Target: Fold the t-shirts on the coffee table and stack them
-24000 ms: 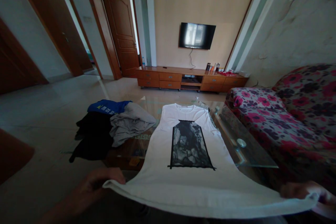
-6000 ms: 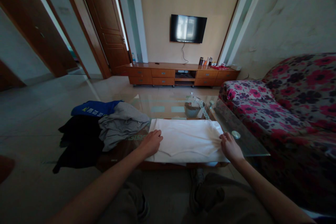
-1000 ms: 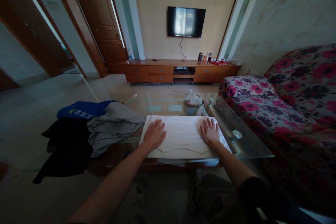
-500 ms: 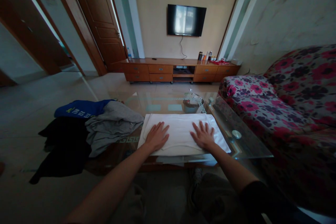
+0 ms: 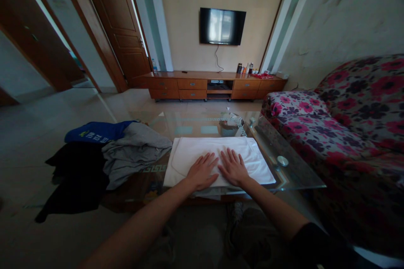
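A white cloth (image 5: 183,155), folded into a flat rectangle, lies on the glass table (image 5: 299,178) near its front edge. My left hand (image 5: 203,171) rests palm down on the middle of the cloth, fingers spread. Just to the right, my right hand (image 5: 232,167) is also flat on the cloth with its fingers apart. A narrow strip of white fabric shows between the two hands. Neither hand grips anything.
Left on the table is a heap with a grey garment (image 5: 135,147), a blue garment (image 5: 101,131) and a black garment (image 5: 78,176). A small basket (image 5: 231,129) shows near the table's far side. A flowered sofa (image 5: 309,130) stands right, a low wooden cabinet (image 5: 192,85) beyond.
Both hands have slid inward over the cloth and now lie close together near its middle. The cloth and the garment heap stay in place.
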